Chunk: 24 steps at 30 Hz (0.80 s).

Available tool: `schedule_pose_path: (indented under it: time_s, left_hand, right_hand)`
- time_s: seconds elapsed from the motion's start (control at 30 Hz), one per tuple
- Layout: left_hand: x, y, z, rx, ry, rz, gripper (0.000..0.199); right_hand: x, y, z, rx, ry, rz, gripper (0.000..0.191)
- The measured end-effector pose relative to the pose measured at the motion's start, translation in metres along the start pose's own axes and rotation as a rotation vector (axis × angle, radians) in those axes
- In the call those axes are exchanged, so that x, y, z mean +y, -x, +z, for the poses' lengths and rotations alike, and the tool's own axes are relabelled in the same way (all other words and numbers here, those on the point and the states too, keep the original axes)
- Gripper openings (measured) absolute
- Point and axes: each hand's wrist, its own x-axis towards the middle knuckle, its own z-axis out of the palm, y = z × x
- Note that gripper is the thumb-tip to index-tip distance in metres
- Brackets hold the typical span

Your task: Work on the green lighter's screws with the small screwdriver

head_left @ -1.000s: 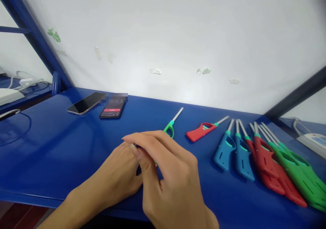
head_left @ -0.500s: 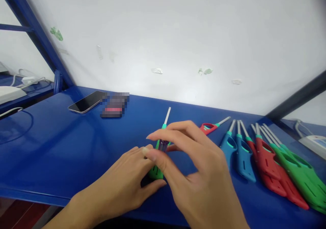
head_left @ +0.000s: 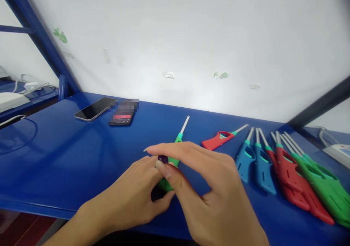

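My left hand (head_left: pixel 128 193) is closed around the body of a green gas lighter (head_left: pixel 179 139), holding it low over the blue table with its metal tube pointing away and to the right. Between the thumb and fingers of my right hand (head_left: pixel 216 187) is a short, dark purple handle, which looks like a screwdriver (head_left: pixel 163 159). It stands over the lighter's body. Its shaft and tip are hidden, so I cannot tell exactly where it touches. My fingers cover much of the lighter.
A red lighter (head_left: pixel 217 141) lies alone beyond my right hand. To the right are blue lighters (head_left: pixel 264 169) and overlapping piles of red lighters (head_left: pixel 288 169) and green lighters (head_left: pixel 322 180). Two phones (head_left: pixel 94 109) rest at the back left of the blue table (head_left: pixel 68 158), near the white wall.
My right hand has tipped over with the screwdriver, moving its handle slightly left and down. The green lighter's tube has swung a little right. More of the lone red lighter shows.
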Motion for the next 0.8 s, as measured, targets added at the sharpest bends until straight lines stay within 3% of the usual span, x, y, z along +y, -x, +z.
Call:
schedule_pose_path:
  time_s: [0.13, 0.23, 0.37, 0.43, 0.5, 0.57, 0.7, 0.8]
  left_hand:
    - [0.000, -0.001, -0.001, 0.001, 0.004, 0.025, 0.014]
    - [0.000, -0.002, -0.003, -0.029, 0.008, 0.010, 0.021]
    - [0.000, -0.002, -0.004, -0.064, 0.010, 0.006, 0.017]
    - [0.000, -0.002, -0.003, -0.060, -0.003, 0.001, 0.014]
    - [0.000, -0.002, -0.003, -0.042, 0.001, -0.002, 0.014]
    - [0.001, -0.002, -0.002, -0.031, 0.023, 0.006, 0.016]
    - [0.002, -0.002, -0.004, -0.016, 0.059, 0.036, 0.020]
    - [0.003, -0.002, -0.005, -0.020, 0.068, 0.035, 0.015]
  right_hand:
    - [0.002, -0.005, 0.013, 0.189, 0.068, -0.016, 0.004]
    - [0.002, -0.004, 0.011, 0.226, 0.124, 0.014, 0.014]
    - [0.001, 0.002, -0.011, 0.025, 0.115, -0.035, 0.045]
    - [0.002, 0.004, -0.022, -0.112, 0.103, -0.070, 0.050]
    - [0.002, 0.006, -0.027, -0.169, 0.091, -0.076, 0.045]
    - [0.003, 0.005, -0.022, -0.140, 0.072, -0.067, 0.035]
    - [0.003, -0.002, -0.001, 0.036, 0.005, -0.015, 0.020]
    - [0.002, -0.005, 0.002, 0.091, -0.073, 0.037, 0.022]
